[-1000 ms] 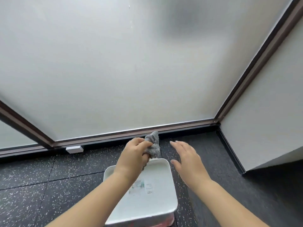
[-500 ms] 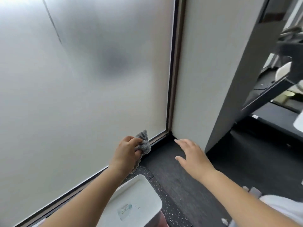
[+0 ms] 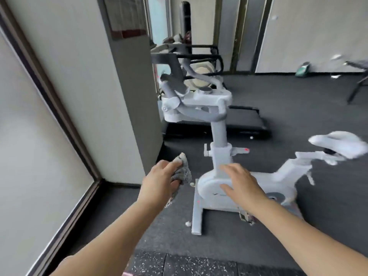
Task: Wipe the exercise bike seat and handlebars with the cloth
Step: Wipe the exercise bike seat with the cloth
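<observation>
A white exercise bike (image 3: 214, 185) stands on the dark floor ahead of me. Its white seat (image 3: 341, 145) is at the right edge, its grey handlebars (image 3: 175, 86) higher up at the centre. My left hand (image 3: 159, 182) is shut on a crumpled grey cloth (image 3: 182, 173), held in the air left of the bike's flywheel housing. My right hand (image 3: 241, 183) hovers open, fingers spread, in front of the housing and the lower stem. Neither hand touches the seat or the handlebars.
A grey pillar (image 3: 131, 86) rises just left of the handlebars, with a frosted glass wall (image 3: 29, 136) further left. A black treadmill (image 3: 243, 120) lies behind the bike. A green object (image 3: 302, 69) sits by the far wall, and a dark chair leg (image 3: 357, 88) shows at right.
My view has swung right, from the glass wall and white bin to the exercise bike. The left hand still holds the cloth; the right hand stays open.
</observation>
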